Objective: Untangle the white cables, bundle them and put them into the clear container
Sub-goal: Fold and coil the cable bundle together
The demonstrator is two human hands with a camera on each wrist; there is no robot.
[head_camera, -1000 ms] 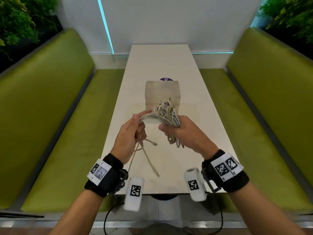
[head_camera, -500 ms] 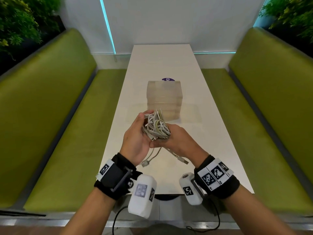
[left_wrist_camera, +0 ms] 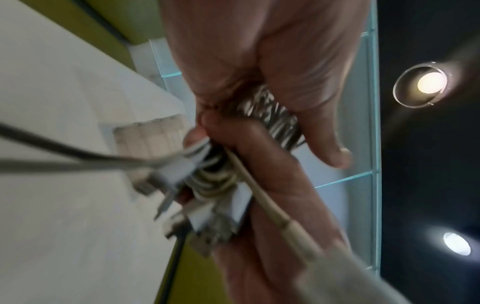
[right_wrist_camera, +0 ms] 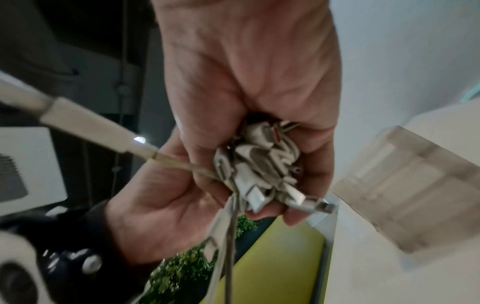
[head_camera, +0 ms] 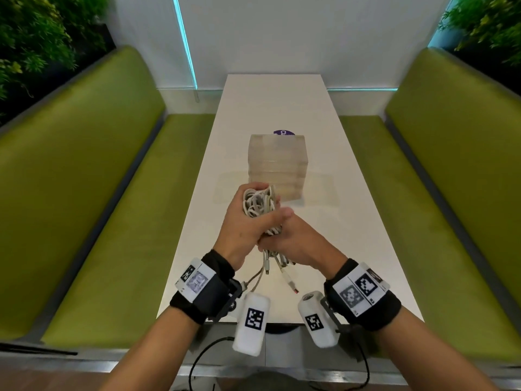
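A coil of white cables is held above the near half of the white table. My left hand grips the coil's upper loops, with its thumb across the front. Just below, my right hand grips the gathered strands. Several plug ends hang loose under both hands. The right wrist view shows the bunched cables in my right hand. In the left wrist view the loops sit under my left thumb. The clear container stands on the table just beyond the hands.
Green bench seats run along both sides of the narrow table. A purple sticker shows behind the container. A flat clear sheet lies on the table under the container. Black leads hang from the wrist cameras below the table's near edge.
The hands have come together and drawn nearer to me. My left hand went from pinching one strand to wrapping the coil's top; my right hand slid down to the strands below.
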